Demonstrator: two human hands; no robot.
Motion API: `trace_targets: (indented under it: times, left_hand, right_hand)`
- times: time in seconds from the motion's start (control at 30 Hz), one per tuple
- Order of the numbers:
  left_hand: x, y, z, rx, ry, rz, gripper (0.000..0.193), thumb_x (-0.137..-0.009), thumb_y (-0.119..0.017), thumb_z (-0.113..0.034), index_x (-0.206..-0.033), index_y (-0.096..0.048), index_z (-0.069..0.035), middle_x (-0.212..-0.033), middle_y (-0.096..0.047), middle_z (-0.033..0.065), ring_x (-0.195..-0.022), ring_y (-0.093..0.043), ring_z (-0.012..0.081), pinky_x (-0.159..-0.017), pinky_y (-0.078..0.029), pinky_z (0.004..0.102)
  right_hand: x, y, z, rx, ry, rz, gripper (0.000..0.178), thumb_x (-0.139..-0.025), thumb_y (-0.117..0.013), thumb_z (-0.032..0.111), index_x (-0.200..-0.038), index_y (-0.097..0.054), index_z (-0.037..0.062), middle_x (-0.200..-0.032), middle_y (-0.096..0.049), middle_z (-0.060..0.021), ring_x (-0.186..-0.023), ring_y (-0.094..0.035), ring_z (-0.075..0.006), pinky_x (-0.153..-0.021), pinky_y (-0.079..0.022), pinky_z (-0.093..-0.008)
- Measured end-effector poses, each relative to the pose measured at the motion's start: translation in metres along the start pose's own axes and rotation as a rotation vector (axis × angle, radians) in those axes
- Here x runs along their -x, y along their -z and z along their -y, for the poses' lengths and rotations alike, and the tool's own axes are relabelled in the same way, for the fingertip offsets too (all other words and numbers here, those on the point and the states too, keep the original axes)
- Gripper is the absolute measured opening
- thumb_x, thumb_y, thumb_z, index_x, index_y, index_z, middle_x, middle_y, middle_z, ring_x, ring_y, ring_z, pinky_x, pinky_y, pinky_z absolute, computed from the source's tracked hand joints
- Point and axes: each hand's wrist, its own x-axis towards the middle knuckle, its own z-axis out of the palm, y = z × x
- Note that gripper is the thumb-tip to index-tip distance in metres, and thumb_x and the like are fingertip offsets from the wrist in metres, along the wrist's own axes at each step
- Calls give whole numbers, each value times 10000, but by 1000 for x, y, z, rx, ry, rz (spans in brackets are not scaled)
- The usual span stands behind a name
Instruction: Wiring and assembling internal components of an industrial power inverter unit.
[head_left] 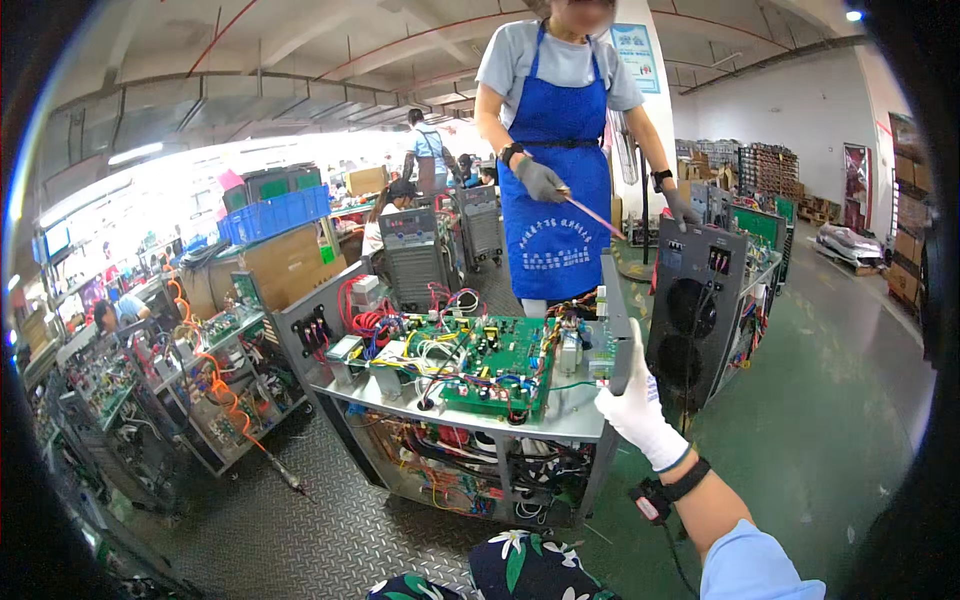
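Note:
My right hand [642, 412], in a white glove, grips the edge of the grey end panel [622, 345] of an open electrical cabinet. Its thumb is on the near side and a finger runs up along the panel. On the cabinet's metal shelf [575, 424] lies a green circuit board [497, 360], with coloured wires and components around it. Thick red wires [375, 322] are coiled at the left end. Below the shelf, cables and parts [450, 465] fill the lower bay. My left hand is out of view.
Across the cabinet stands a co-worker in a blue apron [555, 190], one gloved hand [540, 183] holding a thin stick, the other on a second cabinet [690, 310]. More open cabinets [215, 375] with an orange coiled hose [222, 390] stand left. Ribbed metal flooring [290, 540] lies below.

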Motion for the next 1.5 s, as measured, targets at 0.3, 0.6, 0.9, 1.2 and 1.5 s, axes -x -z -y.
trace_targets:
  times: [0.3,0.6,0.9,1.2,1.5]
  left_hand:
    - [-111,68,-151,-377,-390,-330,388,-830,-620,-298,-1039,-625,29,-1028,-639,206,-984,-613,328,-869,-461,403]
    - [-254,45,-363,-311,-762,-356,528,-853,-582,-332,-1271,-462,-33,-1171,-576,199,-1028,-587,353,-885,-450,416]
    - [-374,-9,-421,11,-786,-109,380,-802,-574,-24,-1176,-515,5,-1070,-640,179,-976,-616,234,-844,-458,325]
    - [-396,-33,-424,123,-740,-333,210,-767,-614,-111,-953,-666,-27,-872,-695,130,-809,-666,237,-732,-479,321]
    - [-377,-26,-407,-50,-766,-408,180,-777,-605,-113,-918,-646,-10,-858,-668,179,-815,-649,316,-708,-481,368]
  right_hand:
    - [11,-16,5,-85,5,-30,886,-655,-472,-70,-1463,-129,51,-1390,-366,-135,-1257,-384,-192,-1024,-320,-294]
    - [54,-23,34,269,-274,-305,341,-742,-547,-52,-1079,-502,-18,-923,-567,-66,-787,-559,-139,-694,-470,-277]
    - [86,-25,30,1126,206,-127,445,-786,-681,59,-1202,-550,-31,-1236,-482,-238,-1102,-499,-387,-961,-401,-433]
    - [77,-44,34,460,-131,-469,251,-907,-540,28,-1135,-555,-74,-1213,-470,-151,-1109,-491,-245,-939,-396,-338]
    - [64,-42,28,318,-220,-484,330,-876,-511,37,-1192,-464,-48,-1103,-531,-98,-966,-495,-170,-896,-384,-294]
